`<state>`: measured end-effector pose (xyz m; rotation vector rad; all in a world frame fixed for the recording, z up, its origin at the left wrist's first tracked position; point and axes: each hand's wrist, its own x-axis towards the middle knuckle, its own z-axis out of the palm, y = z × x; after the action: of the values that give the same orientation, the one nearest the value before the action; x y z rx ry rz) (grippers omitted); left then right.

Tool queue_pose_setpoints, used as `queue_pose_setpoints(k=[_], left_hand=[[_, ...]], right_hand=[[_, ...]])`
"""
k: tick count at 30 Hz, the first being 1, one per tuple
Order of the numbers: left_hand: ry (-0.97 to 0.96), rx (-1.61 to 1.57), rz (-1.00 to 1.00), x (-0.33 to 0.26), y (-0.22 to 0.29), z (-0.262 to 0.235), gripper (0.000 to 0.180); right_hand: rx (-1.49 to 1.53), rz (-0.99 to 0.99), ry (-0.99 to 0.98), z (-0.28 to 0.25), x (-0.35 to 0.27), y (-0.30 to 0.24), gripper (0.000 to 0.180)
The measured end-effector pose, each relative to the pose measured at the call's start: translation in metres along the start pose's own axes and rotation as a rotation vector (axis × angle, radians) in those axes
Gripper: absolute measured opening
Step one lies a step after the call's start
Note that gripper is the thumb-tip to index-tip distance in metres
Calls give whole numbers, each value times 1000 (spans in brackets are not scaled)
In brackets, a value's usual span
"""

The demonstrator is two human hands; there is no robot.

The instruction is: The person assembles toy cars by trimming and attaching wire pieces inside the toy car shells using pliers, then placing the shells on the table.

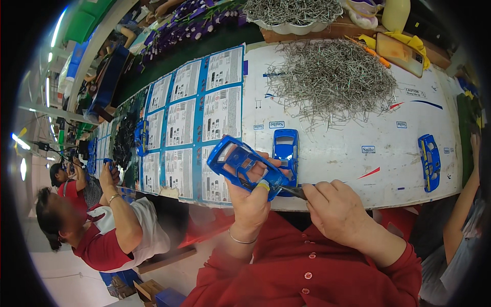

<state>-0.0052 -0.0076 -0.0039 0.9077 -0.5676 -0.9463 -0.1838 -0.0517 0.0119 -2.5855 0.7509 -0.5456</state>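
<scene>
My left hand (pixel 249 204) grips a blue toy car body shell (pixel 231 159), tilted so its hollow underside faces up. Yellow tape wraps the left thumb. Some left fingers show through the shell's openings. My right hand (pixel 337 212) is closed around a slim dark metal hand tool (pixel 290 190), whose exact kind is partly hidden by the fingers. The tool's tip reaches the shell's lower right end, close to my left thumb. Just behind, a second blue car shell (pixel 285 144) lies on the table, partly covered by my left hand.
A heap of thin bent metal wires (pixel 332 79) spreads over the white tabletop (pixel 327 166), below a white bowl (pixel 291 28) of more wires. Other blue shells lie at right (pixel 429 162) and left (pixel 141 138), near printed sheets (pixel 221 113). Co-workers sit on both sides.
</scene>
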Motion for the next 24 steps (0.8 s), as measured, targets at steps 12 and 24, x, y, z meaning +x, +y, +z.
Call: queue_pose_setpoints(k=[12, 24], left_hand=[[-42, -23, -28, 3, 4, 5, 50], [-70, 43, -88, 5, 6, 1, 49]], right_hand=[[-100, -95, 76, -1, 3, 0, 31], [-72, -72, 30, -5, 5, -2, 30]])
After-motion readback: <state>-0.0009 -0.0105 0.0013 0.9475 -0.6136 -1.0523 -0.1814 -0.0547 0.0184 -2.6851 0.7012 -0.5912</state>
